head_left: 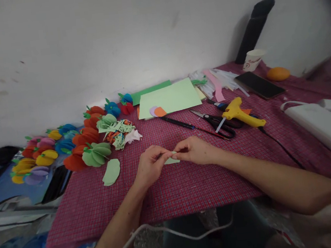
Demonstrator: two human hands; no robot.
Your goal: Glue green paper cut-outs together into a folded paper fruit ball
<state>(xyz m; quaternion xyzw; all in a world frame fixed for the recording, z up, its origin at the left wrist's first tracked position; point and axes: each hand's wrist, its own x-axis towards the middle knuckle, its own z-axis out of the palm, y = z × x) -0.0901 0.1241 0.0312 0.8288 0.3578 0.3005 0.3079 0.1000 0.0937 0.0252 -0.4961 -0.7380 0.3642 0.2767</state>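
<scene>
Pinched between both hands is a small pale green piece of paper (pixel 172 160), held just above the red checked cloth. My left hand (pixel 151 164) grips it with thumb and forefinger on one side. From the other side my right hand (pixel 193 150) pinches the same piece, its fingertips close to the left ones. To the left of my hands lies a small stack of pale green paper cut-outs (pixel 111 173). Beyond it sit several paper pumpkins, among them a pale green one (pixel 97 154) and an orange one (pixel 75 159).
Paper scraps (pixel 120 133) lie behind my left hand. Further back are pale green sheets (pixel 170 98), a black pen (pixel 177 122), scissors (pixel 213 120) and a yellow glue gun (pixel 238 114) with its cord. At right stand a phone (pixel 259 84), paper cup (pixel 252 61) and white power bank (pixel 325 126).
</scene>
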